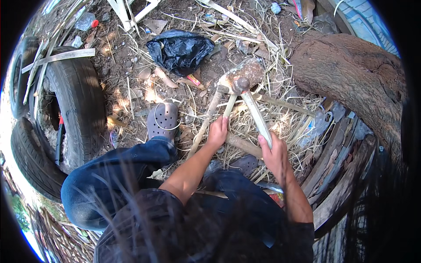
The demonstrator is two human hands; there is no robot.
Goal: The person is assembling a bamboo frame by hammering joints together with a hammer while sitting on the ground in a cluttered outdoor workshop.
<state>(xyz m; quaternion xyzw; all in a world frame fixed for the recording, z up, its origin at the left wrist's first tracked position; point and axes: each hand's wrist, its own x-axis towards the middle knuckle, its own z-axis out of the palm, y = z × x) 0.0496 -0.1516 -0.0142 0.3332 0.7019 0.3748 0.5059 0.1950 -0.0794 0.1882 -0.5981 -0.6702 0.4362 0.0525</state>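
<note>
My right hand [275,153] is closed around the pale handle of a hammer [256,115]. Its dark, rounded head rests at or just above the near end of a short, rough wooden block [251,70]. To the left, my left hand [216,132] grips a narrow pale strip [230,105], seemingly split bamboo, whose far end meets the block beside the hammer head. Sticks [204,125] run out from the block like legs, one beside my left hand. A thicker stick [244,145] passes between my hands. The strip's lower end is hidden by my fingers.
Old tyres [76,103] stand at the left. A thick log [346,65] lies at the right, above stacked weathered planks [333,162]. Ahead are a black plastic bag [180,50] and a clear bottle [85,21]. Shavings [280,109] litter the soil around my clog [162,120].
</note>
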